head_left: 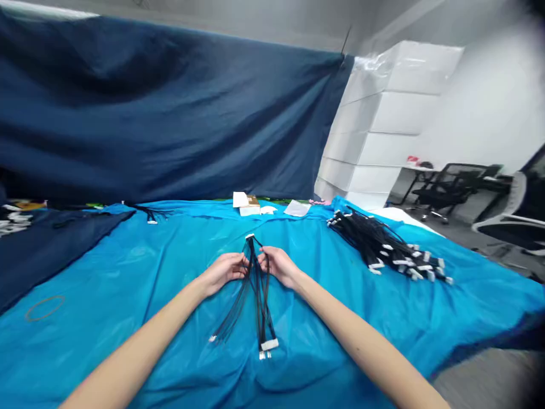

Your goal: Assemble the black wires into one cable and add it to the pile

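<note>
A black wire harness hangs or lies in front of me over the blue cloth, a white connector at its top end. Its strands fan downward, ending in white connectors and small metallic-looking tips. From the left, my left hand pinches some of the strands just below the top connector. My right hand is closed on other strands at the right side, its fingertips curled round them. Between the two hands the middle strands run straight down.
A large pile of black wire harnesses lies at the right. Another harness is at the back left, near a small box and a paper sheet. A rubber band lies at the left on blue cloth.
</note>
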`<state>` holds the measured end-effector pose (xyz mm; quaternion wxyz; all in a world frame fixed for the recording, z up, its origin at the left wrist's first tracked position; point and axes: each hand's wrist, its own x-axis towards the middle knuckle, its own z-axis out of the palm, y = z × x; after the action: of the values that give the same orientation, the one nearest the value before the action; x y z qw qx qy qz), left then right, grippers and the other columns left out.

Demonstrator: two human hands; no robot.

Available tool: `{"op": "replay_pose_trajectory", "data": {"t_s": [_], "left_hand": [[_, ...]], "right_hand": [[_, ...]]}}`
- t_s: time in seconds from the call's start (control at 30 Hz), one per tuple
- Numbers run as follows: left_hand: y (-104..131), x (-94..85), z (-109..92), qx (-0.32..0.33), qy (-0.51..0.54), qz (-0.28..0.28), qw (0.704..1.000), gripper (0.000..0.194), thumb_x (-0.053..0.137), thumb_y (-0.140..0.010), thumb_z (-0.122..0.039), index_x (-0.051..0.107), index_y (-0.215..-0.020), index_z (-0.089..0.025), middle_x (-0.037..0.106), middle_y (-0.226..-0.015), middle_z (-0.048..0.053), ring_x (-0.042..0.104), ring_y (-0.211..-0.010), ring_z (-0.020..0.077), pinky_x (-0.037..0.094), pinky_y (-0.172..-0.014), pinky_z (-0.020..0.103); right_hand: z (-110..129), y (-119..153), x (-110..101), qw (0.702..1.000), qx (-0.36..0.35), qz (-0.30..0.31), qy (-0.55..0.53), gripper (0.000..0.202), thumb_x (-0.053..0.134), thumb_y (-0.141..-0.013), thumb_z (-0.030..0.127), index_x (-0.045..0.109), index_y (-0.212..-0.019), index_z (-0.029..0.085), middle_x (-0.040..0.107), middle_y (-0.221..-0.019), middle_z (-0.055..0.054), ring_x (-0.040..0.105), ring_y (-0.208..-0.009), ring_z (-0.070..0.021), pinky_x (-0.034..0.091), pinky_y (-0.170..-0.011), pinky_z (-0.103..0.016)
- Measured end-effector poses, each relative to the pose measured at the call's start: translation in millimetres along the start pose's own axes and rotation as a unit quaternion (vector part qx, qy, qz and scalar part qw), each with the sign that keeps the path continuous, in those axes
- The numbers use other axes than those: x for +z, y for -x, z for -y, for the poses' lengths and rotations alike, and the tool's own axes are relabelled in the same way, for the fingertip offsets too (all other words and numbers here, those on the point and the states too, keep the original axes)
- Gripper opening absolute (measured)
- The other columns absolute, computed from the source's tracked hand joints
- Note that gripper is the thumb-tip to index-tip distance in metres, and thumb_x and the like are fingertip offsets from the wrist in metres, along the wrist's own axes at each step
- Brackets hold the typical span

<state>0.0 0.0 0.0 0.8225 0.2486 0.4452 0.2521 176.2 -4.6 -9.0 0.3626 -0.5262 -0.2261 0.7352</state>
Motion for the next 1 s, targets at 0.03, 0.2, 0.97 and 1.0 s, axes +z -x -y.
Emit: {"op": "replay_pose_trajectory", "data": {"t_s": [0.03, 0.2, 0.97, 1.0], "left_hand": [[0, 0.9, -1, -0.004, 0.008, 0.019, 1.000, 0.016, 0.051, -0.081, -0.020, 0.058, -0.073, -0.009, 0.063, -0.072, 0.006, 0.061, -0.064, 0.0112, 0.045, -0.061, 0.021], [3, 5.2, -3, -0.011, 0.035, 0.069, 0.997, 0.014, 0.051, -0.081, -0.024, 0.055, -0.078, -0.011, 0.065, -0.083, 0.010, 0.065, -0.075, 0.0192, 0.048, -0.074, 0.032], [7, 10.5, -3, -0.009, 0.022, 0.066, 0.998, 0.033, 0.058, -0.071, -0.009, 0.043, -0.099, -0.017, 0.066, -0.087, 0.007, 0.066, -0.083, 0.0214, 0.049, -0.079, 0.039], [7, 11.0, -3, -0.006, 0.026, 0.070, 0.997, 0.032, 0.056, -0.071, -0.009, 0.044, -0.099, -0.017, 0.066, -0.087, 0.008, 0.066, -0.084, 0.0219, 0.049, -0.080, 0.039]], "right_hand": [[0, 1, 0, 1.000, 0.000, 0.002, 0.004, 0.014, 0.051, -0.073, 0.028, 0.051, -0.081, 0.015, 0.059, -0.057, 0.003, 0.052, -0.044, -0.0064, 0.040, -0.048, -0.019], [0, 6, 1, 0.999, 0.001, 0.023, 0.024, 0.019, 0.062, -0.069, 0.031, 0.055, -0.075, 0.014, 0.060, -0.059, 0.001, 0.055, -0.050, -0.0079, 0.042, -0.051, -0.020], [9, 13, 0, 0.994, -0.028, 0.063, 0.089, 0.045, 0.071, -0.057, 0.018, 0.055, -0.099, 0.016, 0.060, -0.074, 0.002, 0.058, -0.058, -0.0084, 0.047, -0.053, -0.021], [8, 13, 0, 0.993, -0.033, 0.063, 0.092, 0.045, 0.071, -0.057, 0.017, 0.055, -0.099, 0.016, 0.059, -0.075, 0.002, 0.058, -0.058, -0.0081, 0.046, -0.052, -0.020]]}}
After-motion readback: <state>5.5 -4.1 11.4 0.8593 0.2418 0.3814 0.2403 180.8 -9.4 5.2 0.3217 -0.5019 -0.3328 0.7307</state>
